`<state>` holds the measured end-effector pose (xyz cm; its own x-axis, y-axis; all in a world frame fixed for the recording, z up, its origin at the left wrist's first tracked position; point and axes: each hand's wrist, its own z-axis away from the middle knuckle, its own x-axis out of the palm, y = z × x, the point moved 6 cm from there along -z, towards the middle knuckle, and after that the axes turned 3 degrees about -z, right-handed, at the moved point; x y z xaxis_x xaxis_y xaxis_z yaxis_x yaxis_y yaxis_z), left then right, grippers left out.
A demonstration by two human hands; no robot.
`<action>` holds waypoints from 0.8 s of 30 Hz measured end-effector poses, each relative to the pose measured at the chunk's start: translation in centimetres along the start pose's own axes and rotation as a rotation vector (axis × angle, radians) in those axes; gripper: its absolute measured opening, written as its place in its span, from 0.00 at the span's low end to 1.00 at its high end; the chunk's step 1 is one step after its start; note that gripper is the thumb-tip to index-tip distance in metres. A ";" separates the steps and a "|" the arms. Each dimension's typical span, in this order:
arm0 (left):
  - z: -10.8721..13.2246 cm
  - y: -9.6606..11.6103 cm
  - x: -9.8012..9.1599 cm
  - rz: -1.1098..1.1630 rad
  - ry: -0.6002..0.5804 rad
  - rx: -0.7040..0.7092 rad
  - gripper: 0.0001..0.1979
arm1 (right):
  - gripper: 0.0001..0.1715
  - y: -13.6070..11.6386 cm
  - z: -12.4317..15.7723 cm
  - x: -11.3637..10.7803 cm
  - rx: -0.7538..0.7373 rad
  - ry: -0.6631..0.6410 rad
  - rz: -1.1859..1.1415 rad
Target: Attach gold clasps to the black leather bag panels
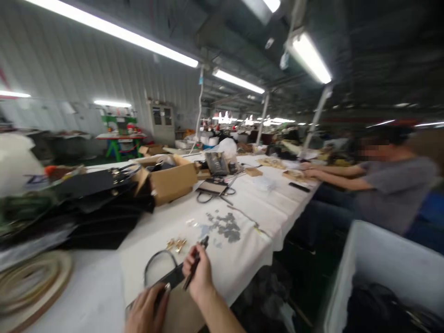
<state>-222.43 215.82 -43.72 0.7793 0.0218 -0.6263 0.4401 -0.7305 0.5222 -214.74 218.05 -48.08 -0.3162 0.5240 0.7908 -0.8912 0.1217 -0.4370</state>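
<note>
My right hand (pixel 197 270) grips a slim dark tool (pixel 196 263) that points up and away from me over the white table (pixel 243 240). My left hand (pixel 145 312) sits at the bottom edge and holds the near end of a black strap piece (pixel 171 277) with a metal ring. A thin dark loop handle (pixel 156 261) curves out from that piece on the cloth. A few small gold metal fittings (pixel 176 244) lie just beyond my hands.
A stack of black material (pixel 100 208) and an open cardboard box (pixel 169 178) are at the left. Coiled tan webbing (pixel 31 284) lies near left. A seated person in a grey shirt (pixel 391 189) works at the right. A white bin (pixel 385 273) stands at lower right.
</note>
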 end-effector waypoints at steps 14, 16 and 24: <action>8.1 -3.9 -5.5 -0.383 -0.261 -0.122 0.17 | 0.25 -0.8 1.7 0.8 -0.098 -0.106 0.167; 8.3 -4.1 -5.3 -0.409 -0.263 -0.116 0.17 | 0.26 -0.6 1.6 0.9 -0.127 -0.108 0.172; 7.8 -3.8 -5.2 -0.390 -0.271 -0.097 0.17 | 0.26 -1.1 1.2 -0.2 -0.287 -0.098 0.280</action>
<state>-231.67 213.19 -46.97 0.4094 0.0934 -0.9076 0.7262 -0.6356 0.2622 -214.07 216.77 -47.20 -0.5751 0.4895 0.6554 -0.6441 0.2229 -0.7317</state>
